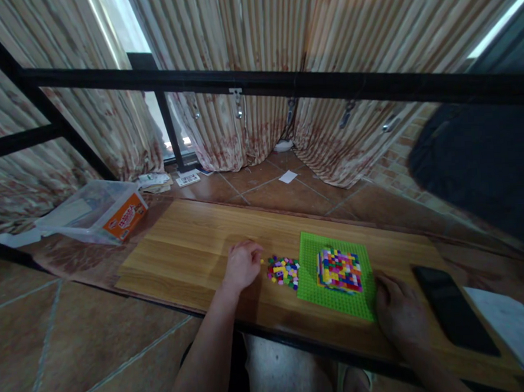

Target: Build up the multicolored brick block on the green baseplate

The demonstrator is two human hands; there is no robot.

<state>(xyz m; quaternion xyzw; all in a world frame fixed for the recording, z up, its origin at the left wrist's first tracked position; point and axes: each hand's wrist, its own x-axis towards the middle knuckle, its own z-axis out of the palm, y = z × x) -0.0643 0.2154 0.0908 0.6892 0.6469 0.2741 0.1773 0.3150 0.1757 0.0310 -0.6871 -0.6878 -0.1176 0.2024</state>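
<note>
A green baseplate lies on the wooden board, with a block of multicoloured small bricks built on its right half. Just left of the plate sits a loose pile of small coloured bricks. My left hand rests on the board beside that pile, fingers curled in, and one yellow brick lies at its fingertips. My right hand lies at the plate's lower right corner, fingers bent against the plate's edge; nothing shows in it.
A black phone and a white sheet lie on the board to the right. A clear plastic box with an orange label sits at the far left. Black metal frame bars cross ahead, curtains behind them.
</note>
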